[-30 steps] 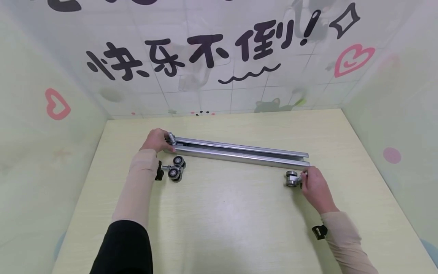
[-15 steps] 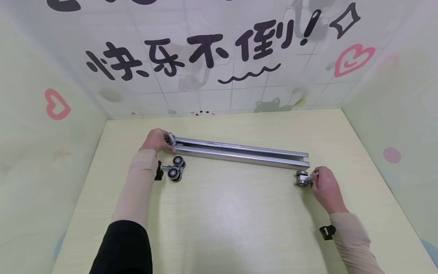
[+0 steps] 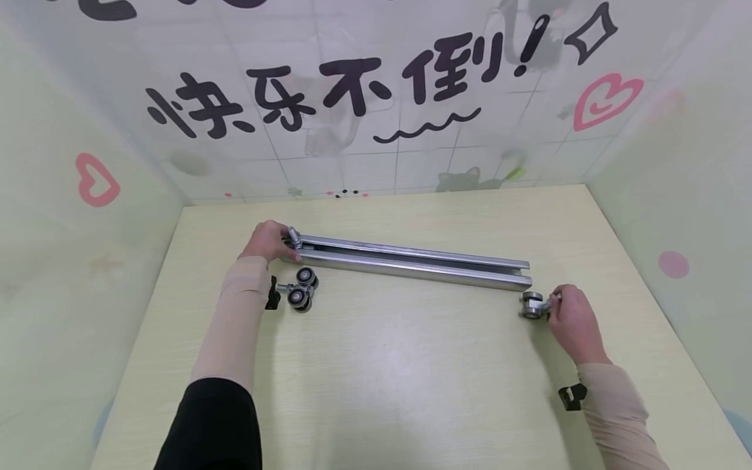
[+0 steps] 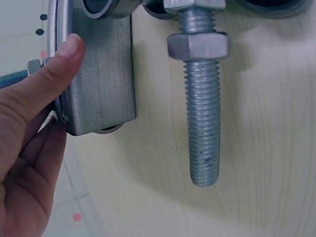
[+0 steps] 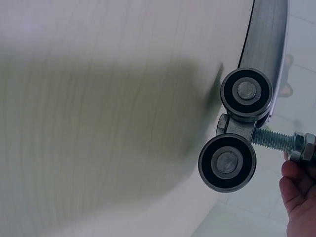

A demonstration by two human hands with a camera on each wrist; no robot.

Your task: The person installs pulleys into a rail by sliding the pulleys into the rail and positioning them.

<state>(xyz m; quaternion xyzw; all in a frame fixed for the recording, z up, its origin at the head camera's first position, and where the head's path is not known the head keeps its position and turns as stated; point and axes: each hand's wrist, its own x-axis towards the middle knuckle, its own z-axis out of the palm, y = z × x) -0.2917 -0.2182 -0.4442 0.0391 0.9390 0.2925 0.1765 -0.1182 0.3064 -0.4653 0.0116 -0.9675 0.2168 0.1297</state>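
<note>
A silver metal rail (image 3: 411, 267) with an open slot lies across the table's back part. My left hand (image 3: 267, 241) grips its left end, where a bolt (image 3: 295, 237) stands up from the slot; in the left wrist view the thumb of that hand (image 4: 29, 123) presses the rail's edge (image 4: 101, 74). My right hand (image 3: 577, 324) pinches the threaded bolt of a roller bracket (image 3: 532, 305), held just off the rail's right end. The right wrist view shows its wheels (image 5: 227, 162) and the fingers of that hand (image 5: 301, 197) at the nuts.
Another roller bracket (image 3: 301, 290) lies on the pale table (image 3: 388, 365) in front of the rail's left end, beside my left wrist; its threaded bolt (image 4: 202, 118) looms close in the left wrist view. Printed panels stand behind the table and on both sides.
My right hand has moved to the right with the roller bracket, away from the rail's right end. The left hand and the rail have stayed in place.
</note>
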